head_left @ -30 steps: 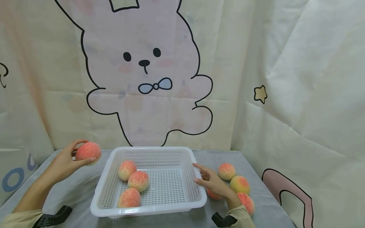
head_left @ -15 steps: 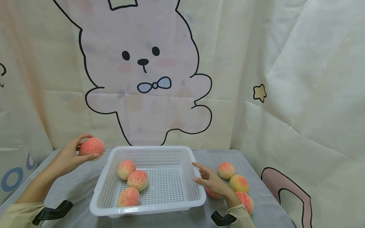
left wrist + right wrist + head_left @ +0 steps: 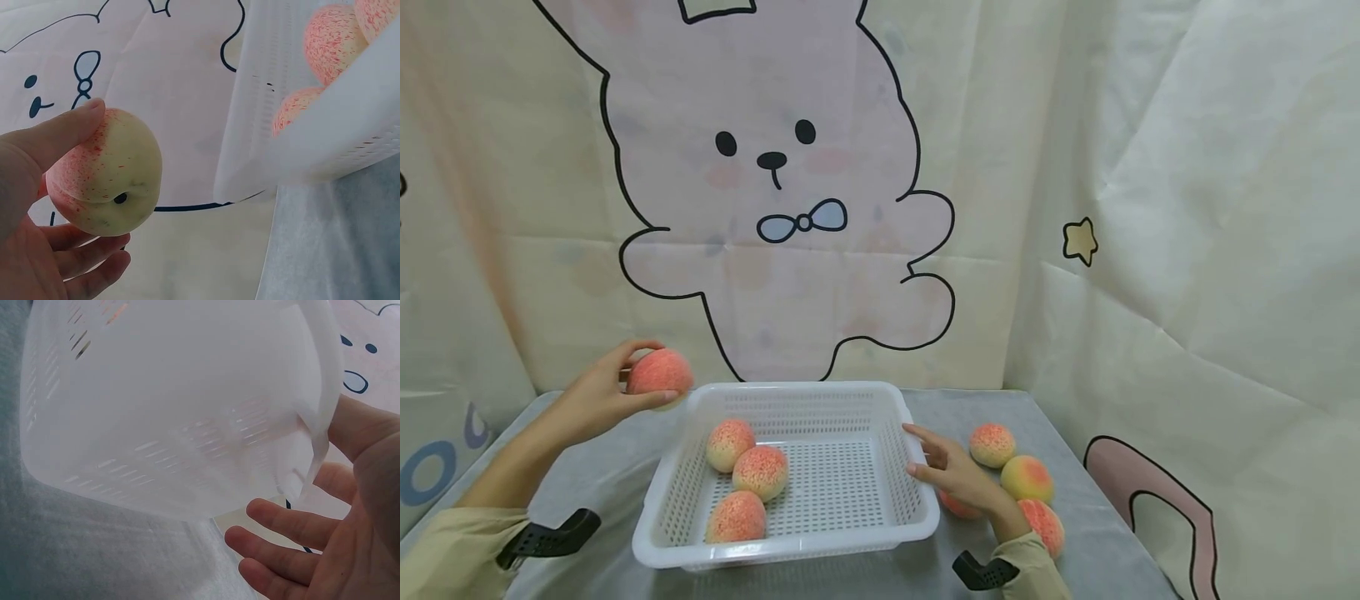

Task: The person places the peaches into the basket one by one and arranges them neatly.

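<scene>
My left hand (image 3: 597,398) holds a pink-and-yellow peach (image 3: 660,372) in the air, left of and a little above the basket's back left corner. In the left wrist view the thumb lies on top of the peach (image 3: 119,169), with fingers beneath, and its dark stem hollow shows. My right hand (image 3: 958,475) grips the right rim of a white plastic basket (image 3: 820,546). In the right wrist view the thumb goes over the rim while several fingers (image 3: 275,553) hang outside the wall. Inside the basket, on its left side, lie three speckled peaches (image 3: 761,473).
Right of the basket, several peaches (image 3: 1027,479) lie on the grey cloth-covered table (image 3: 1075,542), one partly hidden by my right hand. Behind the table hangs a pale curtain (image 3: 985,317) with a cartoon bear on it. Each wrist wears a black mount (image 3: 550,537).
My left hand has carried the peach right and slightly up, closer to the basket. The right hand stays at the basket rim, and the peaches in the basket keep their places.
</scene>
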### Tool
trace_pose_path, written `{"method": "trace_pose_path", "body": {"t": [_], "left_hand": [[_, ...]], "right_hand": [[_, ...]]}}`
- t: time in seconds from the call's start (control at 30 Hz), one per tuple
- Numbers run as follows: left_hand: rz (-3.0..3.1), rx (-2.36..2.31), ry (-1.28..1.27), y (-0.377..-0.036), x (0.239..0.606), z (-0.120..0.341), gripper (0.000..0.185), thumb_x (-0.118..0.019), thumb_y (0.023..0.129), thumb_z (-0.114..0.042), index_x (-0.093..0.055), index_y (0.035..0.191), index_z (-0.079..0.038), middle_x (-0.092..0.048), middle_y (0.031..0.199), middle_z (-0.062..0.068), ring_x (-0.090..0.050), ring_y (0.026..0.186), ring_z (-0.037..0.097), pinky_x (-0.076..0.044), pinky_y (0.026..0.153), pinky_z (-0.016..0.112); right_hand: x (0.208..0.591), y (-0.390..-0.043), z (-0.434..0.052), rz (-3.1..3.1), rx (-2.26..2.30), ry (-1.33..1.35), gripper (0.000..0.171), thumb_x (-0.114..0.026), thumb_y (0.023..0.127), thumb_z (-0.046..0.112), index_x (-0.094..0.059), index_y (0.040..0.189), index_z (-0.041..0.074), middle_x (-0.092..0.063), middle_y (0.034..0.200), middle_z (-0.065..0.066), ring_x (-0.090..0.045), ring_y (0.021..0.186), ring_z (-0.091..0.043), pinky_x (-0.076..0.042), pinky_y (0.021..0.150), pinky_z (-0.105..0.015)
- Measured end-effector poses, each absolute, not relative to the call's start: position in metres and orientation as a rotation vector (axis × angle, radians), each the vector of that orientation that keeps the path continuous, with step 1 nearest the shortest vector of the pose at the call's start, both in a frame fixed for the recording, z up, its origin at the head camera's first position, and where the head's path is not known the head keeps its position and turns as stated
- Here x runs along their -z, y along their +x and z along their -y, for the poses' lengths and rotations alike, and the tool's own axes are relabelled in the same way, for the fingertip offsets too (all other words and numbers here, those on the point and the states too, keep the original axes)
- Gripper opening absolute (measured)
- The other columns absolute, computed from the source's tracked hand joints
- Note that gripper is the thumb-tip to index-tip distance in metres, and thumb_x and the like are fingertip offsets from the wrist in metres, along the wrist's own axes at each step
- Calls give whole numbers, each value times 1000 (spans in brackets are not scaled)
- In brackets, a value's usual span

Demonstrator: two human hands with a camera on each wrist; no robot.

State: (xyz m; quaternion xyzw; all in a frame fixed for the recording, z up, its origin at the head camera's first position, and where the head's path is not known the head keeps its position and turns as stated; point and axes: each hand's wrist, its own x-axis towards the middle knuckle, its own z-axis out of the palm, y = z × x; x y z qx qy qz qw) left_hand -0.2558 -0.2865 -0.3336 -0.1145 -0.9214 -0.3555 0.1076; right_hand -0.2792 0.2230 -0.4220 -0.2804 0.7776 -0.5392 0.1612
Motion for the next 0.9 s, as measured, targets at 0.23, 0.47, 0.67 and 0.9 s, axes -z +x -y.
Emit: {"method": "trace_pose_path", "body": {"t": [0.23,0.47,0.67,0.9], "left_hand": [[2734,1055,-372,-265,330,273,82,-80,86,-42,-36,146,-6,-60,126,28,-59,116,48,-55,73,38],[2751,1050,-387,-272,331,265,85,-79,86,-43,-35,147,-4,-59,129,31,-58,118,50,-58,74,44],[2756,1042,-402,-278,333,262,84,-79,87,-41,-35,147,-3,-59,127,32,-61,111,46,-57,73,40],[2766,1043,-410,-283,327,253,82,-79,87,-42,-35,146,-6,-63,121,28,-64,97,31,-52,71,34]], "right_hand": [[422,-279,-223,-2221,1544,-799,70,-58,103,22,-23,160,4,-46,149,-34,-56,130,-44,-57,93,-34],[424,-281,-222,-2245,1528,-807,69,-58,103,23,-24,160,4,-46,150,-34,-55,131,-45,-57,94,-36],[425,-281,-221,-2221,1541,-811,69,-58,103,22,-23,160,5,-44,150,-35,-55,131,-46,-58,92,-33],[425,-283,-224,-2216,1541,-803,69,-58,103,20,-23,161,6,-44,151,-34,-56,129,-44,-58,91,-33]]}}
